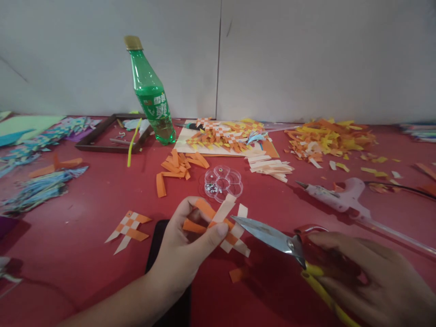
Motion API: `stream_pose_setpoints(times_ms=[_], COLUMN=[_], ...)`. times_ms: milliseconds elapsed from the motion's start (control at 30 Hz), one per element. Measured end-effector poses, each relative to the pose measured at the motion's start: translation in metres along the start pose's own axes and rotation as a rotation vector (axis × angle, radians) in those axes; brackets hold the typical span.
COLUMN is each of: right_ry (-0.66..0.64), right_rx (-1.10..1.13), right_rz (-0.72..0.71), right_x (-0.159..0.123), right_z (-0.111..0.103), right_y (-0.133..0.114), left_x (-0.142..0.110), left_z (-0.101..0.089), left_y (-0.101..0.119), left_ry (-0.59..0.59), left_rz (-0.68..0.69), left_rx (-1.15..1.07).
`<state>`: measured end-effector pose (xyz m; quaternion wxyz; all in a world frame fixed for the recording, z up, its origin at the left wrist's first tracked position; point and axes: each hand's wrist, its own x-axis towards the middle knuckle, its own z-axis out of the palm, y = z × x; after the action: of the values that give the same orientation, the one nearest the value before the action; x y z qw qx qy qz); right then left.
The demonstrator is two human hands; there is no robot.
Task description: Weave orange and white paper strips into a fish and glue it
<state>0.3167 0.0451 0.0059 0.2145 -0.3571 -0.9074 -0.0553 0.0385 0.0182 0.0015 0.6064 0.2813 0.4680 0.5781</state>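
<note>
In the middle of the head view my left hand [197, 238] pinches a woven paper fish [235, 234] of orange and cream strips between thumb and fingers. Several strip ends stick out from it. My right hand [368, 277] grips a pair of scissors [269, 231] with red and yellow handles. The blades look closed, and their tip is right beside the weave; whether it touches the paper I cannot tell. Left of my left hand a woven orange-and-cream paper fish [130, 227] lies on the table. A small orange scrap [238, 274] is below the held piece.
A flower-shaped clear bead tray [223, 170], orange strips [177, 165] and cream strips [270, 165] lie ahead. At right rests a glue gun [344, 200] with its cord. A green bottle [153, 100] stands by a dark frame [91, 141]. A black phone-like slab [160, 236] lies under my left arm.
</note>
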Motion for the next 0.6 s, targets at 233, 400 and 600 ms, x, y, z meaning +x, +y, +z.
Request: stream_pose_setpoints(times_ms=[233,400,600], right_ry=[0.017,0.060,0.062], right_rx=[0.005,0.101,0.243], right_rz=[0.037,0.122,0.263], right_x=[-0.014,-0.012,0.000], right_z=[0.004,0.005,0.006], right_y=[0.006,0.005,0.000], left_x=[0.003,0.002,0.003], left_z=[0.000,0.001,0.003], left_y=[0.002,0.004,0.005], left_ry=[0.091,0.072,0.122], left_rz=[-0.041,-0.093,-0.073], left_rx=[-0.159,-0.191,-0.158])
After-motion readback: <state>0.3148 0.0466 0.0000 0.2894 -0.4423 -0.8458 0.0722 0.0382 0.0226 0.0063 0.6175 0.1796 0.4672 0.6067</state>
